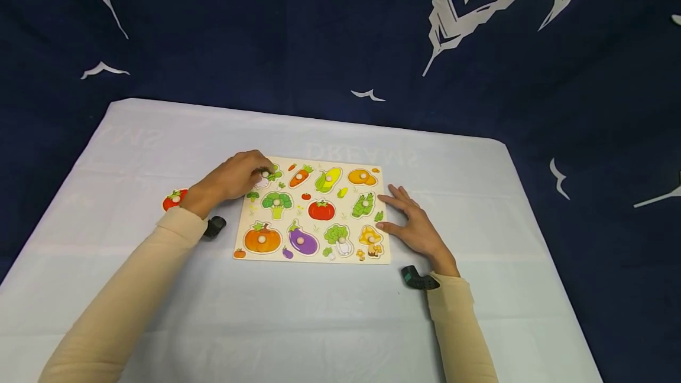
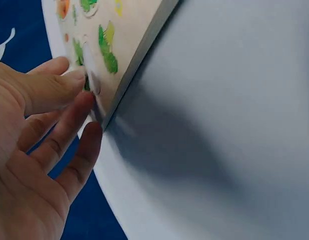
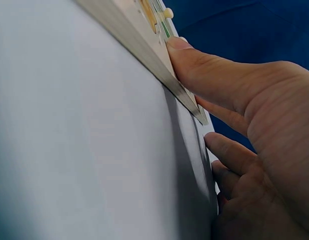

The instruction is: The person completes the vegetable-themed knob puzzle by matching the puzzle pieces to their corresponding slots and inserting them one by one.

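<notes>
A wooden vegetable puzzle board [image 1: 314,226] lies on the white-covered table. My left hand [image 1: 240,175] reaches to its far left corner, where thumb and fingers pinch the radish piece [image 1: 264,179]; the hand hides part of that piece. In the left wrist view the fingertips [image 2: 84,100] are right at the board's corner. My right hand [image 1: 415,226] is at the board's right side with fingers spread. Its thumb [image 3: 182,50] rests on the board's edge in the right wrist view, while the other fingers lie beyond the corner.
A red tomato-like piece [image 1: 174,198] lies left of the board, partly behind the left forearm. Carrot [image 1: 300,177], corn [image 1: 328,179], pumpkin [image 1: 262,239] and eggplant [image 1: 303,242] pieces sit in the board. A dark blue printed cloth [image 1: 266,46] hangs behind the table.
</notes>
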The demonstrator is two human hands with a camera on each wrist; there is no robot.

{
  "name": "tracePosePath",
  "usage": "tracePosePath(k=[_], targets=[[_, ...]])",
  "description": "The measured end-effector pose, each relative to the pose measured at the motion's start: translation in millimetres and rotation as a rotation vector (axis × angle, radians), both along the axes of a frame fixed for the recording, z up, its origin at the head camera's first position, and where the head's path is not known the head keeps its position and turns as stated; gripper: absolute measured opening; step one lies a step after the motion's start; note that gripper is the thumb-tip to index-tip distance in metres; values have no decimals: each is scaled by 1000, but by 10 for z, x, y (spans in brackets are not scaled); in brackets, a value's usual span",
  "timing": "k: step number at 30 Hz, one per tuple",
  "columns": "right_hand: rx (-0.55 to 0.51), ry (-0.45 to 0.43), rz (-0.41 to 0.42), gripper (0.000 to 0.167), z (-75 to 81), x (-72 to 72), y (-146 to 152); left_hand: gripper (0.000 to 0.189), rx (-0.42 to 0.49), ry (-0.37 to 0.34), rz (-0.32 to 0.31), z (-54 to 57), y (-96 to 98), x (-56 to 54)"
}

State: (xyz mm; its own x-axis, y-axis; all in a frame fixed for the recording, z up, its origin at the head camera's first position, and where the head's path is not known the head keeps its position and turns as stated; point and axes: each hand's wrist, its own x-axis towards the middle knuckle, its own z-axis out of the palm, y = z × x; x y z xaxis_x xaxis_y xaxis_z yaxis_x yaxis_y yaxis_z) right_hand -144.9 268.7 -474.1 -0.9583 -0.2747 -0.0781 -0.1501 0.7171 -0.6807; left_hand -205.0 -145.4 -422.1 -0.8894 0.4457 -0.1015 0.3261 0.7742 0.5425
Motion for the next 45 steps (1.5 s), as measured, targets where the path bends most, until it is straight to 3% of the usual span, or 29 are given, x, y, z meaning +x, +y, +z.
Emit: tracePosePath(k=[6,10,16,20,23,26,29,33,38,45], targets=[[-3,-15,0,67,17,1,-16,27,24,86,53,117,-403,178],[8,-15,-2,66,37,7,-11,21,-31,52,87,158,-754,338],[6,-13,-8,65,58,11,18,17,-69,-10,107,81,-1115,483],[-1,-16,-5,65,46,10,25,15,-61,-19,120,6,-1204,513],[-4,-18,2,65,33,6,21,14,-46,21,119,-20,-1212,533],[-3,-11,2,64,31,3,18,14,-24,60,106,27,-1080,542],[-3,-5,1,64,35,1,17,13,-4,48,79,159,-797,528],[-8,-10,4,64,33,-2,13,12,14,29,-27,298,-327,482],[-6,-16,4,65,11,-3,5,16,32,34,-187,249,245,422],[-2,-19,-1,66,7,2,4,22,-2,-25,-272,66,834,354]])
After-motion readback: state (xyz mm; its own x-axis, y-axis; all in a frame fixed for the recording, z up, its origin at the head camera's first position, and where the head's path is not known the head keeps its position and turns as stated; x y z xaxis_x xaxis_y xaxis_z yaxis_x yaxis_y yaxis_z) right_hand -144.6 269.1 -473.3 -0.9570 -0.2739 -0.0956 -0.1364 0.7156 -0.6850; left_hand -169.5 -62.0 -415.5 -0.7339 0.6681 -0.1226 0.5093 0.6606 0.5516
